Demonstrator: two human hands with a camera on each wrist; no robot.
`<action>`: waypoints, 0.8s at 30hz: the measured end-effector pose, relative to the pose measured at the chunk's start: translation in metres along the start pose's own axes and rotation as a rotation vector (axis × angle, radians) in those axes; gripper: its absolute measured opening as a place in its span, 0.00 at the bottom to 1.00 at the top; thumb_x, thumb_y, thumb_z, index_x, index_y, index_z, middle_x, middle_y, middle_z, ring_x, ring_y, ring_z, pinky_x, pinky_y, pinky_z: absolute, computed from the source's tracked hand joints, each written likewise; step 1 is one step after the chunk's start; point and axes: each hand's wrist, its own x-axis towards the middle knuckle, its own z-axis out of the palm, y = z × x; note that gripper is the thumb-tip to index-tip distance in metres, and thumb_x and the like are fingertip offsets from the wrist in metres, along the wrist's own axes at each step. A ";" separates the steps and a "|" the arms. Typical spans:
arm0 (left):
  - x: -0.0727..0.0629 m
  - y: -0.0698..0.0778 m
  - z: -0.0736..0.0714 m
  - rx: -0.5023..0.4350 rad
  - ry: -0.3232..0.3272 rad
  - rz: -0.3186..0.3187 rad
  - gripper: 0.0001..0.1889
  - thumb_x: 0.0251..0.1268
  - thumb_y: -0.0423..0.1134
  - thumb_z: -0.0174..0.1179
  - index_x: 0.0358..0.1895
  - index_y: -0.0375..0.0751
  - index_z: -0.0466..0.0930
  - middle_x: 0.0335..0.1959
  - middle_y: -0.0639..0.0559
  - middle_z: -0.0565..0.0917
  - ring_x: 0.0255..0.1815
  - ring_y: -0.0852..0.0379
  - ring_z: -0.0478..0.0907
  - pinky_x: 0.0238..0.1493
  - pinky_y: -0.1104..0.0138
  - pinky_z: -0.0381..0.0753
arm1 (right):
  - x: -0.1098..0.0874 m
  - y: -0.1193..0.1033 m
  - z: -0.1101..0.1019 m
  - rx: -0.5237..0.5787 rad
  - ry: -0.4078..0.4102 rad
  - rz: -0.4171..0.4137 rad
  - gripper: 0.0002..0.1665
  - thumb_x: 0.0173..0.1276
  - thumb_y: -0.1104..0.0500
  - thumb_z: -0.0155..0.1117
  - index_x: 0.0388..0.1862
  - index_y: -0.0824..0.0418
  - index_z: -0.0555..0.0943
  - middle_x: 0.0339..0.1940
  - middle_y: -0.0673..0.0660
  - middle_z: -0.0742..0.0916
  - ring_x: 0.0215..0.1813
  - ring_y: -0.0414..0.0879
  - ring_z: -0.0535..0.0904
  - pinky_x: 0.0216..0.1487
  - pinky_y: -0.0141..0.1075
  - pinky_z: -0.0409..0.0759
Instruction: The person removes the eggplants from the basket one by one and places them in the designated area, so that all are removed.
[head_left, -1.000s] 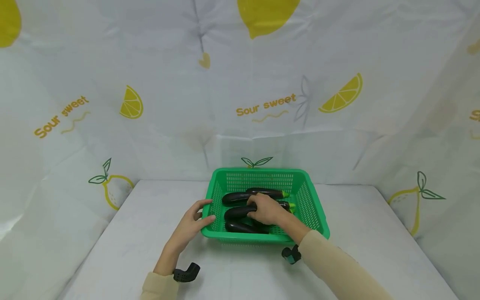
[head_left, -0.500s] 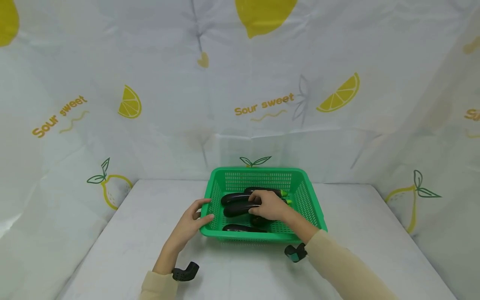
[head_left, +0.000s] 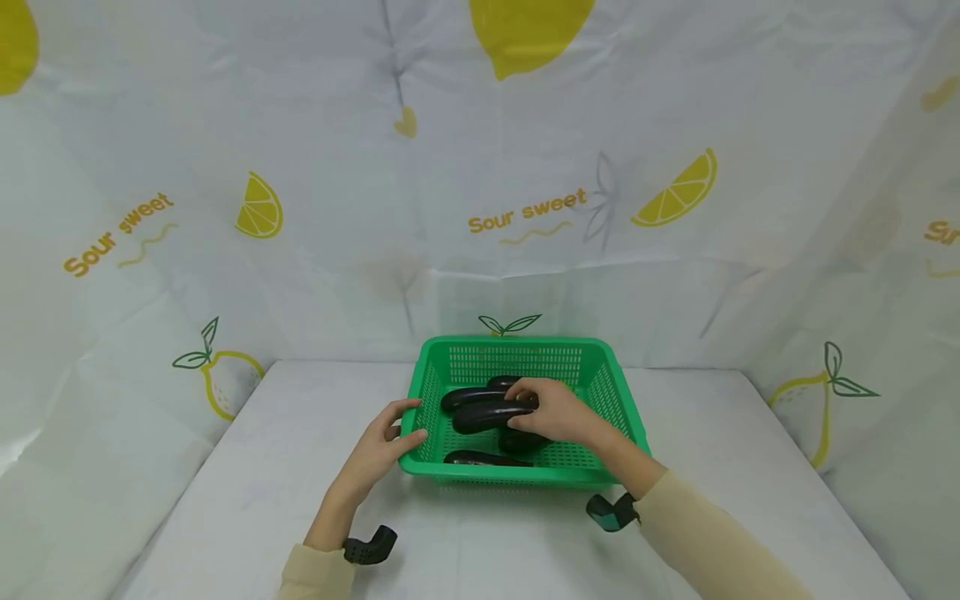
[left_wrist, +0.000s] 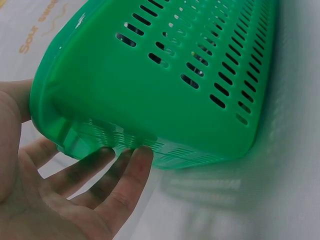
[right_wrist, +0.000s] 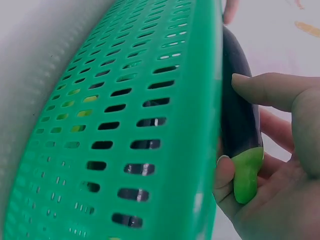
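A green slotted plastic basket [head_left: 510, 477] stands at the middle of the table with several dark eggplants inside. My left hand [head_left: 378, 446] holds its left rim; the left wrist view shows the fingers [left_wrist: 127, 187] against the outer wall. Over the basket, my right hand [head_left: 558, 412] grips one eggplant [head_left: 487, 417], thumb on one side and fingers on the other. In the right wrist view that eggplant [right_wrist: 239, 100] has its green stem end [right_wrist: 246, 175] by the palm. Another eggplant [head_left: 472, 396] lies behind it, and one more [head_left: 487, 458] along the front wall.
White table cloth [head_left: 247, 500] lies around the basket. Behind stands a white lemon-print backdrop [head_left: 360, 250]. Each wrist carries a small black camera mount, the left mount [head_left: 371, 546] and the right mount [head_left: 611, 512].
My right hand has shifted right and lifted the gripped eggplant a little off the others. The left hand keeps its hold on the rim.
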 end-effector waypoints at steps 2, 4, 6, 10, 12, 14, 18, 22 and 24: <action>0.000 0.000 0.000 0.003 0.003 0.002 0.30 0.72 0.43 0.65 0.74 0.48 0.68 0.72 0.42 0.71 0.67 0.42 0.74 0.59 0.48 0.75 | -0.003 -0.001 -0.002 0.010 0.001 0.005 0.19 0.66 0.58 0.73 0.55 0.60 0.83 0.53 0.58 0.85 0.53 0.54 0.80 0.49 0.47 0.80; 0.000 0.000 0.000 0.006 0.003 0.007 0.30 0.72 0.43 0.65 0.74 0.48 0.68 0.72 0.42 0.70 0.67 0.41 0.74 0.59 0.48 0.75 | -0.006 -0.001 -0.005 0.015 0.003 0.006 0.19 0.66 0.57 0.73 0.55 0.59 0.83 0.53 0.57 0.85 0.54 0.53 0.80 0.50 0.48 0.79; 0.000 0.000 0.000 0.004 0.004 0.001 0.30 0.72 0.43 0.65 0.74 0.49 0.68 0.72 0.42 0.70 0.68 0.41 0.73 0.59 0.47 0.75 | -0.008 0.000 -0.007 0.016 0.003 -0.002 0.20 0.66 0.56 0.74 0.55 0.59 0.83 0.53 0.56 0.85 0.54 0.52 0.80 0.51 0.48 0.79; 0.000 0.001 0.000 -0.002 0.005 -0.008 0.29 0.71 0.44 0.65 0.73 0.50 0.69 0.73 0.42 0.70 0.68 0.41 0.73 0.60 0.46 0.75 | -0.013 0.002 -0.010 0.012 0.001 -0.023 0.21 0.66 0.55 0.75 0.55 0.60 0.83 0.51 0.55 0.86 0.51 0.50 0.80 0.50 0.46 0.79; 0.000 0.002 0.000 -0.006 0.003 -0.006 0.30 0.71 0.45 0.66 0.73 0.49 0.69 0.73 0.42 0.70 0.68 0.42 0.73 0.60 0.46 0.75 | -0.016 0.003 -0.012 0.019 -0.002 -0.027 0.21 0.65 0.54 0.75 0.54 0.61 0.83 0.49 0.54 0.86 0.49 0.49 0.80 0.48 0.44 0.79; -0.001 0.002 0.000 -0.008 0.003 -0.003 0.30 0.71 0.46 0.66 0.73 0.49 0.69 0.73 0.41 0.70 0.67 0.42 0.74 0.60 0.46 0.75 | -0.018 0.004 -0.013 0.024 0.000 -0.025 0.21 0.65 0.53 0.75 0.54 0.60 0.84 0.48 0.53 0.86 0.48 0.47 0.80 0.47 0.43 0.79; -0.001 0.002 0.001 -0.001 0.005 0.000 0.31 0.71 0.45 0.66 0.74 0.48 0.68 0.73 0.40 0.69 0.67 0.42 0.74 0.58 0.47 0.76 | -0.025 0.005 -0.017 0.011 0.016 -0.026 0.20 0.65 0.52 0.76 0.52 0.59 0.84 0.47 0.51 0.86 0.49 0.47 0.80 0.48 0.43 0.79; -0.001 0.002 0.001 0.000 0.005 0.004 0.30 0.71 0.44 0.65 0.74 0.47 0.68 0.73 0.40 0.69 0.67 0.41 0.73 0.57 0.48 0.77 | -0.033 0.007 -0.022 -0.009 0.039 -0.008 0.18 0.64 0.51 0.76 0.50 0.56 0.85 0.47 0.50 0.86 0.49 0.46 0.80 0.48 0.43 0.79; -0.001 0.002 0.001 -0.004 0.002 0.003 0.30 0.72 0.44 0.65 0.73 0.47 0.68 0.73 0.40 0.69 0.67 0.42 0.74 0.57 0.49 0.77 | -0.038 0.009 -0.025 -0.024 0.048 -0.005 0.18 0.64 0.50 0.76 0.50 0.56 0.84 0.47 0.50 0.86 0.48 0.47 0.79 0.47 0.42 0.79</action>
